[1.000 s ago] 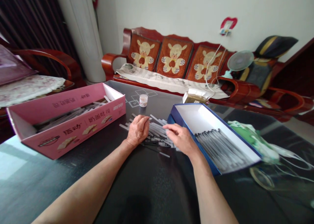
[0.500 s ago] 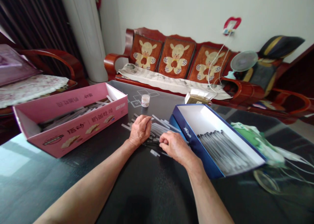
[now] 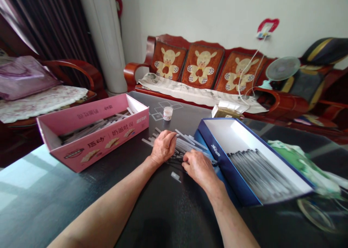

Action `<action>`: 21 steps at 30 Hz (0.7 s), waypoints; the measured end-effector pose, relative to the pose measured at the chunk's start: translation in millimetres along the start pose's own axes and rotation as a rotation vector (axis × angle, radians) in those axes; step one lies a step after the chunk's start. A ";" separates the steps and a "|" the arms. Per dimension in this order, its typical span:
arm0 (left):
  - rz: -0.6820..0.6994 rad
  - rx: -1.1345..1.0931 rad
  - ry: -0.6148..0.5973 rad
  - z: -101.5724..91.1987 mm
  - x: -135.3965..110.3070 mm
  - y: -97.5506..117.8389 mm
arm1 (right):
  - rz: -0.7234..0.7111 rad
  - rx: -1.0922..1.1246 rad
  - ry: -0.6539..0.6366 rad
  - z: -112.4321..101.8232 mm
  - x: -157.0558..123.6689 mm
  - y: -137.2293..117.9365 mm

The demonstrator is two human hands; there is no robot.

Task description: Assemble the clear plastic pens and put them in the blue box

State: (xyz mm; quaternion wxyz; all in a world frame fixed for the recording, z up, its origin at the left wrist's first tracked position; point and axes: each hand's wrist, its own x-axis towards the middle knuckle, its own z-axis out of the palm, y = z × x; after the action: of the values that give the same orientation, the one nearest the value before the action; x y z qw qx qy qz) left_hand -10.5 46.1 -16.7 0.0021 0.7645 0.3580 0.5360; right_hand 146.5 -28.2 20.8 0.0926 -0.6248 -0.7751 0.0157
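A loose pile of clear pen barrels and thin refills (image 3: 187,142) lies on the dark glass table between two boxes. My left hand (image 3: 163,151) rests on the pile's left side, fingers curled and pinching something I cannot make out at the fingertips. My right hand (image 3: 199,167) sits on the pile's near right side, fingers curled down over the parts; what it grips is hidden. A small clear cap (image 3: 175,176) lies just in front of my right hand. The blue box (image 3: 217,150) to the right holds a row of assembled pens (image 3: 261,170).
A pink cardboard box (image 3: 108,137) with more pen parts stands to the left. A small white jar (image 3: 168,113) and a tan packet (image 3: 225,110) sit farther back. A green-and-white bag (image 3: 304,161) lies at the right. A wooden sofa (image 3: 201,65) stands behind the table.
My right hand has drawn back from a flat reach over the pile toward me and curled its fingers. The left hand stays put on the pile. The camera has shifted left.
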 end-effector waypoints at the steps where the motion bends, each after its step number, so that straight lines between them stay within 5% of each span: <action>1: -0.001 -0.003 -0.004 0.0 -0.1 0.3 | 0.003 0.001 -0.004 -0.3 0.2 0.3; 12: 0.023 -0.019 -0.029 -0.8 0.3 3.1 | -0.006 0.090 0.038 -7.9 2.1 2.3; 21: 0.116 -0.079 -0.212 -5.8 2.1 10.9 | 0.120 0.807 0.126 -19.0 6.1 35.3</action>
State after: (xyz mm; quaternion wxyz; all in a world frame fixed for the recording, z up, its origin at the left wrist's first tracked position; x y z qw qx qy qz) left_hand -9.0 36.9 -8.4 0.0392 0.8357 0.2895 0.4650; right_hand 182.5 -16.2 35.3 0.3765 -0.5823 -0.6616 0.2855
